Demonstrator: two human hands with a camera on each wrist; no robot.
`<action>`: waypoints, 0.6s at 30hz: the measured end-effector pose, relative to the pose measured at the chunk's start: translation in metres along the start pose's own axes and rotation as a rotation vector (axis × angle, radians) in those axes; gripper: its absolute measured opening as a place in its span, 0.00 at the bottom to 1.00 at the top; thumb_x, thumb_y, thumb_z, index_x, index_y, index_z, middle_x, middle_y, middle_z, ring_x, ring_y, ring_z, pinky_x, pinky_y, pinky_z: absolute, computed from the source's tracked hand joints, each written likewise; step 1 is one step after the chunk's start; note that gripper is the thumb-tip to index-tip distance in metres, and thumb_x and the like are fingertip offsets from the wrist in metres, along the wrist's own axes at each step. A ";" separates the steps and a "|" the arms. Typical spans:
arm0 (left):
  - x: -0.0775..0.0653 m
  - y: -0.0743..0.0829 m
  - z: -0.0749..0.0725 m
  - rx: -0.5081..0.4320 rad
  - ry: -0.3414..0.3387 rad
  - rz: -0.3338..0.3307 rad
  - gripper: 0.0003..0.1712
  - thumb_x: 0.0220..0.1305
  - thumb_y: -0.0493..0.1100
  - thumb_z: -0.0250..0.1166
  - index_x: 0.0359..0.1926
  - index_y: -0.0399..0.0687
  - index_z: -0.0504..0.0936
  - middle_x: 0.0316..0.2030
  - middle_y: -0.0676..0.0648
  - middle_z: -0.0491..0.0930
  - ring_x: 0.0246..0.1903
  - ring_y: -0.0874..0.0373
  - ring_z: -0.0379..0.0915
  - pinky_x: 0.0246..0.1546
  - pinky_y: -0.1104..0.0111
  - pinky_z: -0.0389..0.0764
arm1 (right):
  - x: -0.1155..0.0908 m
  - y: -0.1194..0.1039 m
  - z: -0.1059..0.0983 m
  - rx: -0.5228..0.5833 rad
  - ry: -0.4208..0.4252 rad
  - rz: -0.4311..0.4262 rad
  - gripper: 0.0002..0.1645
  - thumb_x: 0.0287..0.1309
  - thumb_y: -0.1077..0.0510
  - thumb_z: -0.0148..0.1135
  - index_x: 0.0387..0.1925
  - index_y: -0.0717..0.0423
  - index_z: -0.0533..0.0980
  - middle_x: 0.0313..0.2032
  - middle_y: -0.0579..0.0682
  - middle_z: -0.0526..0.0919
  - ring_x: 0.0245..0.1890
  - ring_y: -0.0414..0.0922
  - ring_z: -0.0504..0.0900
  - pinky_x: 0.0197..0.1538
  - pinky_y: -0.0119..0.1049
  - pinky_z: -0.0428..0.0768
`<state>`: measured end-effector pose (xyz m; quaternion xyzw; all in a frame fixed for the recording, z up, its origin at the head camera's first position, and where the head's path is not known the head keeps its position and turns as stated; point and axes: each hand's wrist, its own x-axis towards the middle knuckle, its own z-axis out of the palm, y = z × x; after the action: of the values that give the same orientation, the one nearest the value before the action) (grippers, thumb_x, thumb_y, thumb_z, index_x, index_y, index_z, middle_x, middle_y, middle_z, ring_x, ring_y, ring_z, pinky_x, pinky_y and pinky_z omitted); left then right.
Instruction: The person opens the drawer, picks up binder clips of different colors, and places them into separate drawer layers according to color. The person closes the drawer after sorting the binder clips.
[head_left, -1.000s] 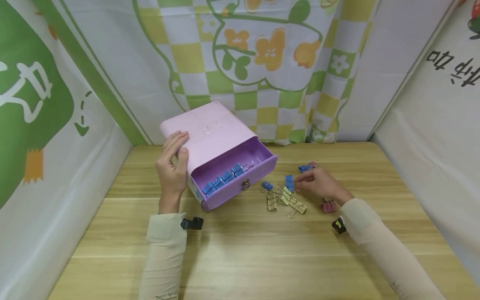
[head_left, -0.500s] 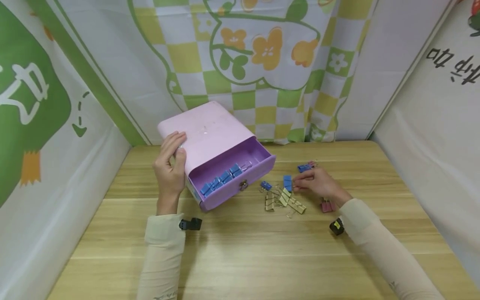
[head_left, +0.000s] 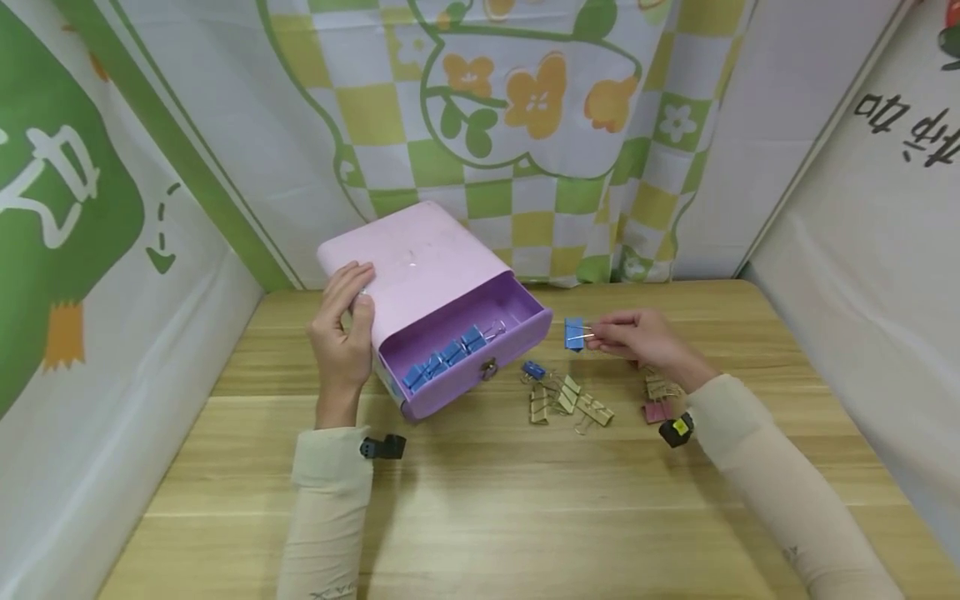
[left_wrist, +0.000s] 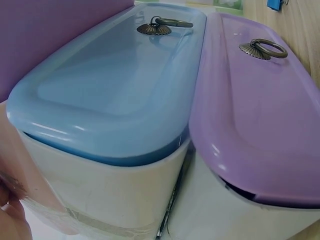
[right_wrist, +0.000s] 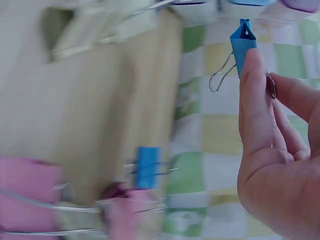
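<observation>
Just right of the pink box (head_left: 435,254), I see the person's right hand (head_left: 647,340) holding a blue binder clip (head_left: 573,335), thumb and fingers pinched narrow on its wire handles. The clip is off the table (head_left: 480,508) and apart from the box's pulled-out purple drawer (head_left: 519,343), where a row of blue clips (head_left: 452,353) lies along the front wall.

At the box's left edge, the left hand (head_left: 341,337) rests with its fingers set wide of the thumb, fingertips on the pink top. My left wrist view shows a blue drawer front (left_wrist: 110,90) beside a purple one, each with a metal ring pull.

Below the held clip lie a small blue clip (head_left: 534,370) and several yellow clips (head_left: 567,394). The right wrist view is smeared low down, so what I take for a pink clip (right_wrist: 127,215) there may be more than one.
</observation>
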<state>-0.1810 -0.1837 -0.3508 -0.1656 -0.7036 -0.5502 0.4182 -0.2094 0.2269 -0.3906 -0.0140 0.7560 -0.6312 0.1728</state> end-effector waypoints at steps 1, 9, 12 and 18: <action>0.000 -0.001 0.000 0.003 0.001 -0.003 0.20 0.67 0.34 0.56 0.52 0.25 0.86 0.56 0.28 0.85 0.67 0.34 0.74 0.79 0.61 0.69 | 0.000 -0.006 -0.001 0.013 0.006 -0.003 0.27 0.76 0.59 0.61 0.67 0.74 0.72 0.40 0.45 0.94 0.42 0.35 0.92 0.56 0.31 0.88; -0.001 -0.009 -0.001 -0.004 0.012 -0.001 0.20 0.67 0.34 0.57 0.53 0.27 0.87 0.56 0.30 0.86 0.67 0.37 0.75 0.79 0.61 0.69 | -0.005 -0.070 -0.001 0.167 0.063 -0.083 0.16 0.71 0.61 0.66 0.56 0.65 0.83 0.39 0.49 0.94 0.41 0.41 0.93 0.51 0.30 0.90; -0.001 -0.011 -0.001 -0.008 0.014 -0.003 0.20 0.66 0.34 0.57 0.52 0.27 0.87 0.56 0.30 0.86 0.67 0.37 0.75 0.79 0.61 0.69 | -0.009 -0.093 0.000 0.184 0.078 -0.113 0.11 0.71 0.61 0.66 0.50 0.58 0.88 0.39 0.50 0.94 0.40 0.42 0.93 0.49 0.30 0.90; 0.000 -0.007 0.002 -0.010 0.011 0.000 0.20 0.66 0.34 0.57 0.52 0.27 0.87 0.56 0.30 0.86 0.67 0.37 0.75 0.78 0.61 0.69 | -0.015 -0.128 0.006 0.137 0.072 -0.211 0.16 0.69 0.60 0.68 0.54 0.65 0.85 0.40 0.51 0.94 0.40 0.43 0.93 0.50 0.31 0.91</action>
<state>-0.1870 -0.1843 -0.3555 -0.1647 -0.6986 -0.5545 0.4211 -0.2194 0.1989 -0.2647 -0.0588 0.7110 -0.6963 0.0788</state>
